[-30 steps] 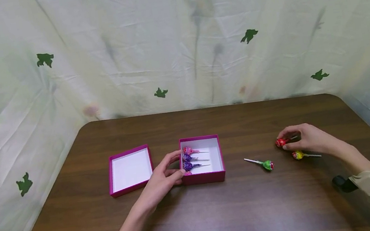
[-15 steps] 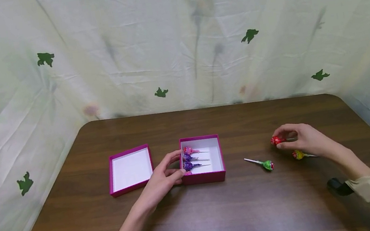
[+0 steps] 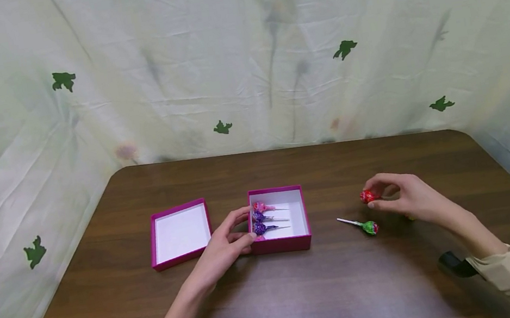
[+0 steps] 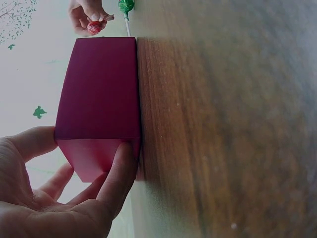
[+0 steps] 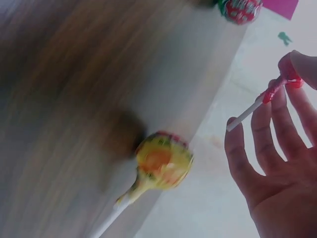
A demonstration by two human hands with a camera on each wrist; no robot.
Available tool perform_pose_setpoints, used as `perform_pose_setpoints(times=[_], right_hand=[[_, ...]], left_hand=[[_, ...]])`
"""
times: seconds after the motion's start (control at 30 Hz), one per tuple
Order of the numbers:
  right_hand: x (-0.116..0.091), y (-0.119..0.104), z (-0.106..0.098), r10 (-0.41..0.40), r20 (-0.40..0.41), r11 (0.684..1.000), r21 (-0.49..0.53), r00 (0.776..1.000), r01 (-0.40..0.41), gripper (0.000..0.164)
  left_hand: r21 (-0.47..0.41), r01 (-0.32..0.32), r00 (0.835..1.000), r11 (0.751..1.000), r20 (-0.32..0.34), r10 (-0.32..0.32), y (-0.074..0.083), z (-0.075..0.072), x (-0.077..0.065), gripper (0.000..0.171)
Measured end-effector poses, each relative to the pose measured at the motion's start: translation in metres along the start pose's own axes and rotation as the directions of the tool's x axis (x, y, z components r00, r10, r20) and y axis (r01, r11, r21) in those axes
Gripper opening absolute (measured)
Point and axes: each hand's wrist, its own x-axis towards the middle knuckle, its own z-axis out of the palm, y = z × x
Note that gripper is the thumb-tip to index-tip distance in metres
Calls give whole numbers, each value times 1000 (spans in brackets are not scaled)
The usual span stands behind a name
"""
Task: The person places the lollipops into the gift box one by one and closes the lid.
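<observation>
My left hand holds the left side of an open magenta box, thumb near its front corner. In the left wrist view, fingertips touch the box's end wall. Inside the box, a pink lollipop and two purple lollipops lie side by side, sticks pointing right; a bit of pink shows below them. My right hand pinches a red lollipop by its wrapped head, and its white stick shows in the right wrist view. Beneath that hand lies a yellow lollipop, mostly hidden in the head view.
A green lollipop lies on the brown table between the box and my right hand, stick towards the box. Left of the box is the lid, white inside up. A pale curtain with green leaves hangs behind the table.
My right hand has moved left with the red lollipop, passing over the yellow lollipop and covering most of it. The left hand and box have stayed in place.
</observation>
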Motion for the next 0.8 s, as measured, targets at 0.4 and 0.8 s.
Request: perform_pose_setpoints(times=[0.4,0.8], right_hand=[[7,-34,13,-62,-55,994,84,997,67,27],[15,-98,16,-126,-79,983,122,989,135,26]], left_hand=[[-2,-9,1000,1000,-2,9,-1,-1,0,52],[-7,-9,1000,1000,11,9,-1,-1,0,52]])
